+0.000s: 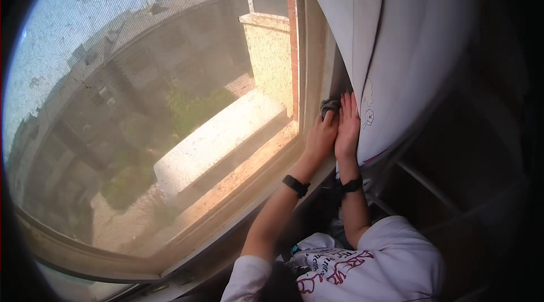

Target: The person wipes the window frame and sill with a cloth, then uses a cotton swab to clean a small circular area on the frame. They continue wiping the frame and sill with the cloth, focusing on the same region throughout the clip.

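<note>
My left hand [322,134] grips a crumpled dark grey cloth [330,105] by the inner side of the window frame [312,47]. Right beside it, my right hand [347,125] is held flat with its fingers stretched out, its outer edge at the white curtain [399,55]. I see nothing held in the right hand. The curtain hangs to the right of both hands and bears a small line drawing. Part of the cloth is hidden behind the left fingers.
A mesh insect screen [140,68] spans the window on the left, with buildings and greenery beyond it. Below my hands runs the lower window frame [238,191]. Dark floor tiles [463,161] show at the right, under the curtain's hem.
</note>
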Motion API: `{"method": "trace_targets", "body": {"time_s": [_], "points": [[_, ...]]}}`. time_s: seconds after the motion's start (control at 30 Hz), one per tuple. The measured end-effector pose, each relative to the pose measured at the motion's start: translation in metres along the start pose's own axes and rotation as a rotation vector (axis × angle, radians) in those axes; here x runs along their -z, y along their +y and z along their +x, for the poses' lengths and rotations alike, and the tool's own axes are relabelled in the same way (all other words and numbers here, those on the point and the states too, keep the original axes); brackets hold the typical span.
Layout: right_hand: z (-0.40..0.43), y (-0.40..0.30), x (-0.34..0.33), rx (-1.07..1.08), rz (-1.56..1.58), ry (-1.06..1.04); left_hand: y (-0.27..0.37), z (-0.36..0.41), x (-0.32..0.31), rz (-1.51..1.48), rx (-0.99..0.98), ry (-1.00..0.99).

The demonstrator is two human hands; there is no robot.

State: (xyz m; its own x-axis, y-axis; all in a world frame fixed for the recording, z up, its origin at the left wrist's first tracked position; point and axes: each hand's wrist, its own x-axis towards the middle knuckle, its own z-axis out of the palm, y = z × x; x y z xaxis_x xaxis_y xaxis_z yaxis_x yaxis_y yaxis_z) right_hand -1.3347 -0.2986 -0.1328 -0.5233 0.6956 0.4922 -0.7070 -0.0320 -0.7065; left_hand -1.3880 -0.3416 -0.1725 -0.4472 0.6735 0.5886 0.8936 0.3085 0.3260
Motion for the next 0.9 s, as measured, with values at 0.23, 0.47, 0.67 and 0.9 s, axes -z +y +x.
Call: {"method": "trace_targets", "body": {"time_s": [0.23, 0.47, 0.67, 0.9], "points": [[-0.009, -0.008, -0.002, -0.218, 0.633, -0.135, 0.007, -0.083, 0.027, -0.406, 0.193, 0.12], [-0.027, -0.01, -0.009, -0.408, 0.967, -0.165, 0.017, -0.107, 0.051, -0.35, 0.097, 0.206], [-0.034, -0.008, -0.017, -0.385, 0.879, -0.192, 0.026, -0.116, 0.067, -0.295, 0.127, 0.118], [-0.043, -0.017, -0.018, -0.383, 0.889, -0.21, 0.032, -0.125, 0.072, -0.264, 0.136, 0.121]]}}
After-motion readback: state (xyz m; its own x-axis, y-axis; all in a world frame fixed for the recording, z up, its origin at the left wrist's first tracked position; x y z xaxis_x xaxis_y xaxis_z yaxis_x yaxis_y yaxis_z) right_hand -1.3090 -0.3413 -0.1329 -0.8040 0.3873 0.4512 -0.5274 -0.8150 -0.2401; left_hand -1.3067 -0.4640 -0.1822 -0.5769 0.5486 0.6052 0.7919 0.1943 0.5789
